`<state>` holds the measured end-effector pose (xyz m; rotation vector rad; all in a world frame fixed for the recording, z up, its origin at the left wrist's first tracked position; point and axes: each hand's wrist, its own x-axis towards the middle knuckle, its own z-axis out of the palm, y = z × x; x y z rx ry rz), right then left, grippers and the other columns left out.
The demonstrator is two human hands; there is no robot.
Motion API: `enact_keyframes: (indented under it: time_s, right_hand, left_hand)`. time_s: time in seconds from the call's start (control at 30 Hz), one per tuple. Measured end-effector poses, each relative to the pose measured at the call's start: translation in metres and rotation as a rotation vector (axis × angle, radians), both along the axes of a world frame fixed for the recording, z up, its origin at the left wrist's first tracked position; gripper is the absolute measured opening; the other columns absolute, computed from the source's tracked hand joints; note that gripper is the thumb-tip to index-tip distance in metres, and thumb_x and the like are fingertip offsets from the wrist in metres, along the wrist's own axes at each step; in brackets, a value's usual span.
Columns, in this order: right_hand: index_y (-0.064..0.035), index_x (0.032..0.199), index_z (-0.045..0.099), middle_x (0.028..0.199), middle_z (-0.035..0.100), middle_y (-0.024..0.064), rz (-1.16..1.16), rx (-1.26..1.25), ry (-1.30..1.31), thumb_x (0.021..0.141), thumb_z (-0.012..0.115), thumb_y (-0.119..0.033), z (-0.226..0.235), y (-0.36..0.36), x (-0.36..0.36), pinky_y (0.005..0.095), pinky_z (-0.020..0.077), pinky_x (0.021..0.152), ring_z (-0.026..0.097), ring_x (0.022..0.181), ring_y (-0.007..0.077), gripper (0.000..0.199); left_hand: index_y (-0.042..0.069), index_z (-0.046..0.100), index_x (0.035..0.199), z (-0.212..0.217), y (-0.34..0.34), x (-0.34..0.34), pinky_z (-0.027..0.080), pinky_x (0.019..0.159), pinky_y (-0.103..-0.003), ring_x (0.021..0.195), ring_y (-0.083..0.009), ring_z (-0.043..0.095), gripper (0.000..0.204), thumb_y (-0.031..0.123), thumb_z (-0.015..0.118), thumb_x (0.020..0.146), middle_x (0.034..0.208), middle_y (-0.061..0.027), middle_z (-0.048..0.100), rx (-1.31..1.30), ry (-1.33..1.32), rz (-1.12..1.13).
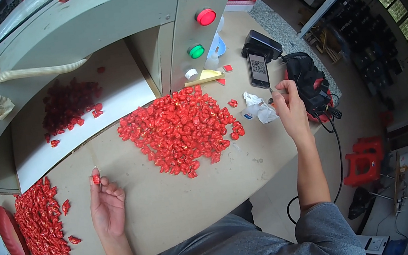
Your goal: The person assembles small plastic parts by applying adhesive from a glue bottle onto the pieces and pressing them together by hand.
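Observation:
My left hand point(108, 206) is raised over the table's near left part, palm up. A small glossy red piece point(96, 179) is pinched between its thumb and fingertip, and the other fingers are loosely curled. At the right, my right hand point(291, 110) has its thumb and fingers brought together, with something tiny and hard to make out at the tips. Crumpled white tissue point(266, 112) lies just left of it, and a phone point(258, 70) is beyond. A wide heap of small red pieces point(178, 131) spreads between my hands.
A second red heap point(43, 228) lies at the left beside a red oval dish point(10, 235). More red pieces point(68, 105) rest on a white sheet inside the grey machine point(163, 44), which carries a red button point(206, 17) and a green button point(196, 51). A black bag point(307, 81) with cables sits at the right edge.

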<state>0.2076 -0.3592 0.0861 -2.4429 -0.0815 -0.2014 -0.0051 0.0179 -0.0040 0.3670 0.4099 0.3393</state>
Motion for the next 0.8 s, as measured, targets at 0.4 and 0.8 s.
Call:
enact_keyframes:
  time_s: [0.4,0.8]
  right_hand:
    - [-0.0065,0.107,0.043,0.072,0.067,0.0114,0.021,0.015,0.004,0.093,0.05,-0.028,0.0,-0.0006,-0.0003,0.0352,0.0443,0.064,0.061,0.065,0.0235,0.027]
    - [-0.0066,0.106,0.044,0.072,0.067,0.0121,0.016,0.018,-0.001,0.093,0.05,-0.028,-0.0008,-0.002,-0.0002,0.0338,0.0444,0.064,0.061,0.064,0.0219,0.025]
  left_hand:
    - [0.007,0.051,0.127,0.0017,-0.0003,0.0001,0.045,0.068,-0.024,0.073,-0.009,0.051,0.029,0.021,0.046,0.101,0.091,-0.0015,0.059,-0.003,0.017,0.008]
    - [0.008,0.051,0.126,0.0015,0.0001,-0.0005,0.046,0.068,-0.024,0.073,-0.0084,0.052,0.028,0.021,0.045,0.101,0.091,-0.0011,0.059,0.008,0.017,-0.004]
